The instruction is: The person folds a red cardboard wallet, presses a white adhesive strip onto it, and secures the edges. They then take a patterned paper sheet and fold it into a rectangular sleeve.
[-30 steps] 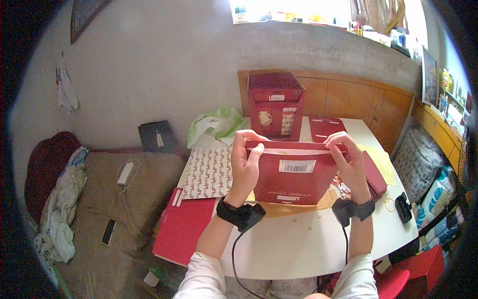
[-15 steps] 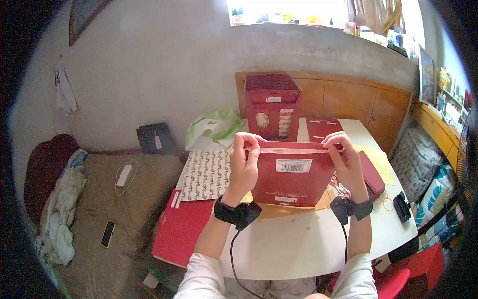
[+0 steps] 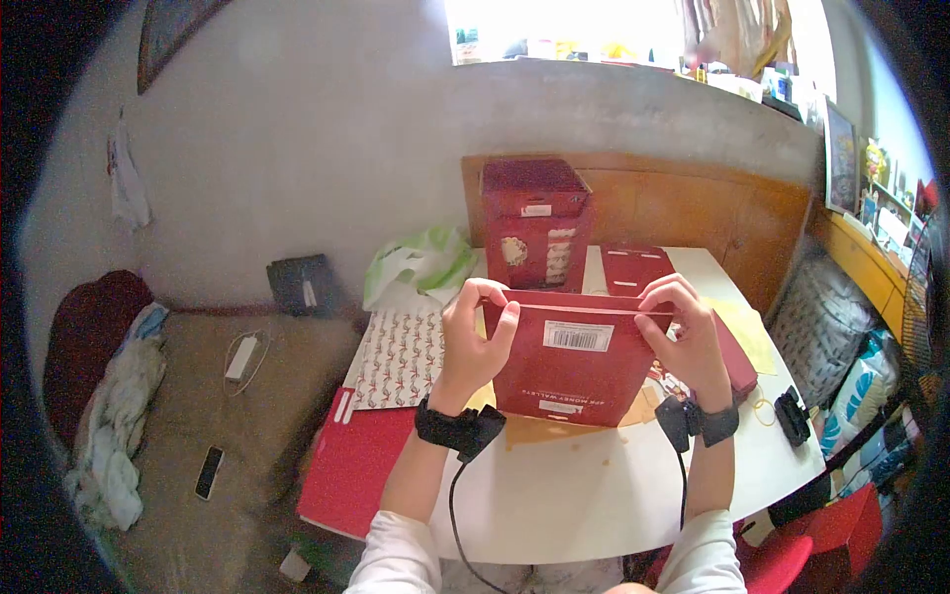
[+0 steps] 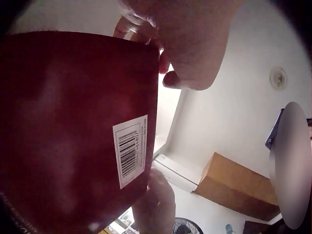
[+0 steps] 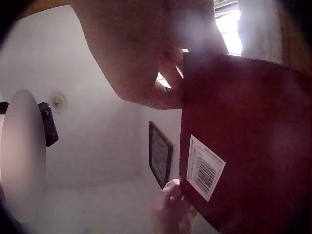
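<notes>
A dark red cardboard box printed "MONEY WALLETS" stands upright over the table, its white barcode label toward me. My left hand grips its top left corner, thumb in front and fingers bent behind the edge. At the top right corner my right hand pinches the rim the same way. In the left wrist view the box's broad red face fills the left side. The right wrist view has the same barcode label near the top edge. Most fingertips are hidden behind the box.
A tall dark red display box stands at the table's back, beside a flat red box. Patterned paper and a red folder lie at left, near a green-white plastic bag. Yellow scraps surround the held box's base.
The white opening along the box's top has narrowed to a thin line as the hands drew the edges together. The head view has shifted slightly upward.
</notes>
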Action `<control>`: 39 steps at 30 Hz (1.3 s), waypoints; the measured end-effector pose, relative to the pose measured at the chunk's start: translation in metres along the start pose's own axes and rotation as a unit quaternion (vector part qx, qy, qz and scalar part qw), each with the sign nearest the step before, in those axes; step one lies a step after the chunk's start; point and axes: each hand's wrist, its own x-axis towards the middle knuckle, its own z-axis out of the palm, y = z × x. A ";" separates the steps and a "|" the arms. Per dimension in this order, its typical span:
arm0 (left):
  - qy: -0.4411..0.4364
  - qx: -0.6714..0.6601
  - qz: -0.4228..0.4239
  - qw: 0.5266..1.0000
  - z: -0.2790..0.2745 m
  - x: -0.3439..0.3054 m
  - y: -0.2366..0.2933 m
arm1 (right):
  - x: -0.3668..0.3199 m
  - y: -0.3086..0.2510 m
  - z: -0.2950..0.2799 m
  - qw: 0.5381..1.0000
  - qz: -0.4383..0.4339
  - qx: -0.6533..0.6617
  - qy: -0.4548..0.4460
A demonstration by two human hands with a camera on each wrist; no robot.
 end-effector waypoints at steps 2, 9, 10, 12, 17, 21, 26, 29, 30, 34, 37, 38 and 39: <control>0.003 -0.006 0.010 1.000 0.000 0.000 0.001 | 0.000 -0.002 -0.003 1.000 0.003 -0.015 -0.008; -0.002 -0.014 -0.042 0.999 -0.004 0.000 0.005 | -0.001 -0.007 -0.005 0.997 0.016 -0.068 -0.027; -0.003 -0.019 -0.040 0.999 -0.003 -0.001 0.003 | -0.003 -0.008 -0.005 0.994 0.020 -0.101 -0.042; 0.008 -0.002 -0.004 1.000 -0.003 -0.001 0.002 | -0.003 -0.011 -0.003 0.993 0.023 -0.107 -0.032; -0.026 -0.044 -0.017 0.999 -0.008 -0.003 -0.004 | -0.002 -0.014 -0.001 0.995 -0.019 -0.102 -0.007; -0.072 -0.051 -0.013 0.996 -0.010 -0.001 -0.002 | -0.002 -0.013 0.000 0.994 -0.032 -0.106 -0.002; -0.096 -0.053 -0.020 0.994 -0.014 0.003 0.001 | -0.002 -0.013 0.001 0.995 -0.029 -0.099 0.000; -0.107 -0.056 -0.013 0.993 -0.014 0.005 0.003 | -0.003 -0.010 0.003 0.994 -0.032 -0.104 0.008; -0.094 -0.062 -0.003 0.994 -0.013 0.005 0.003 | -0.003 -0.010 0.003 0.994 -0.033 -0.103 0.007; -0.086 -0.081 0.002 0.993 -0.012 0.006 0.002 | -0.002 -0.008 0.004 0.993 -0.042 -0.107 0.008; -0.085 -0.149 -0.067 0.983 -0.013 0.004 -0.003 | -0.002 -0.008 0.003 0.994 -0.041 -0.103 0.007; -0.085 -0.150 -0.067 0.983 -0.014 0.005 -0.006 | -0.002 -0.008 0.003 0.994 -0.040 -0.099 0.007; -0.091 -0.166 -0.071 0.979 -0.017 0.006 -0.009 | -0.002 -0.008 0.003 0.994 -0.040 -0.101 0.007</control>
